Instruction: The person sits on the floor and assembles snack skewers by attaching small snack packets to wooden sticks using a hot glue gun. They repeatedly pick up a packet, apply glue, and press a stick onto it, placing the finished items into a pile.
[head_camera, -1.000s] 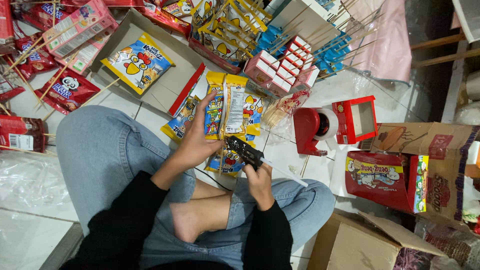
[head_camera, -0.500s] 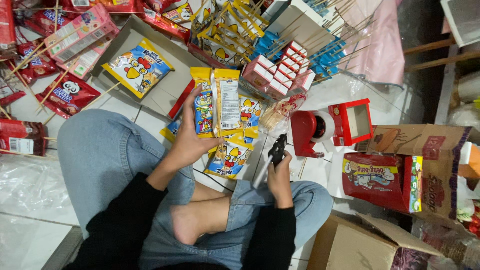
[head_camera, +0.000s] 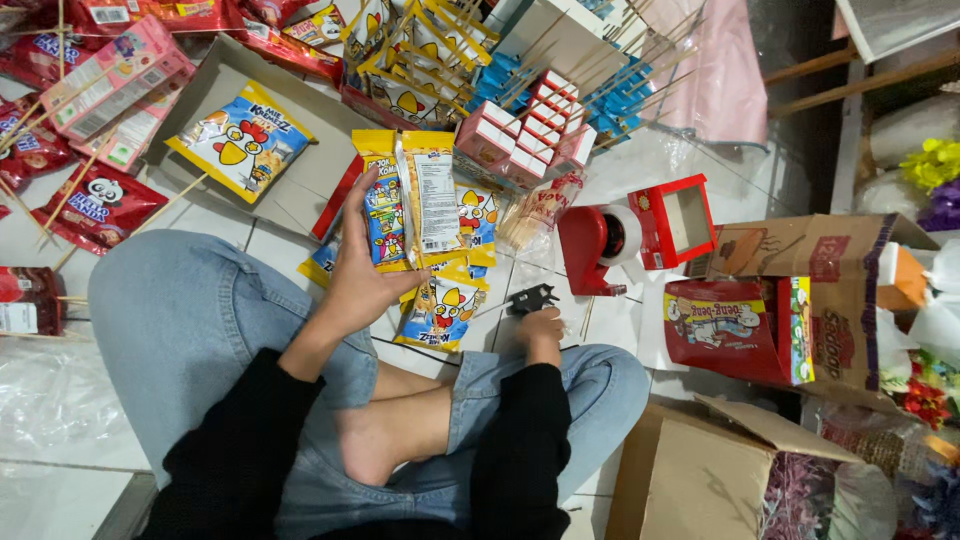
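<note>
denim knees (head_camera: 190, 330) crossed on the tiled floor (head_camera: 60, 470) fill the near edge. just past them the right hand (head_camera: 543, 328) sits low by the knee, closed around a small black tool (head_camera: 532, 297) set down on the tile. the left hand (head_camera: 365, 270) grips a fanned bunch of yellow snack packets (head_camera: 425, 200) — lifted upright, perhaps to keep them aligned. beyond stand a red tape dispenser (head_camera: 600, 240), pink-and-white boxes (head_camera: 525, 135) and skewered packets (head_camera: 400, 50) — stock within reach.
</note>
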